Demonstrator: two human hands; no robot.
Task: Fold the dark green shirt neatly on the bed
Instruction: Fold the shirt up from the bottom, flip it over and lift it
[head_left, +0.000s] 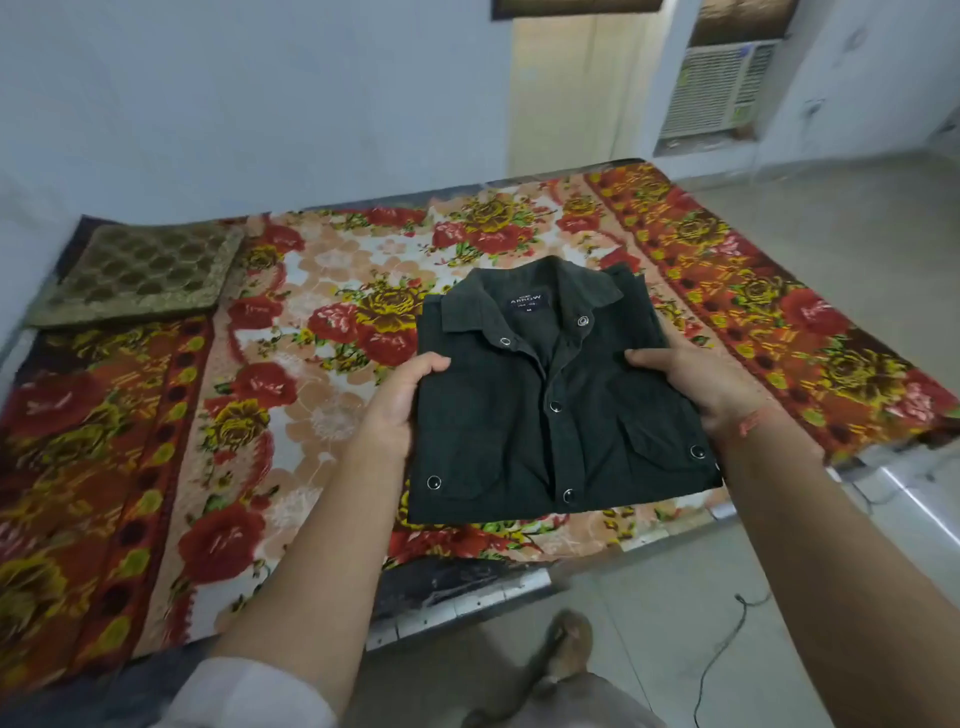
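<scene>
The dark green shirt (550, 410) is folded into a compact rectangle, collar facing away from me, label and snap buttons showing on top. It is held a little above the near right part of the bed (291, 332). My left hand (395, 405) grips its left edge, thumb on top and fingers hidden underneath. My right hand (696, 384) grips its right edge the same way; an orange thread band circles that wrist.
A floral red, yellow and cream bedspread covers the bed. An olive patterned cushion (140, 270) lies at the far left corner. A black cable (727, 649) trails on the tiled floor at right. My foot (566, 644) stands by the bed's near edge. A wall cooler (717, 88) sits behind.
</scene>
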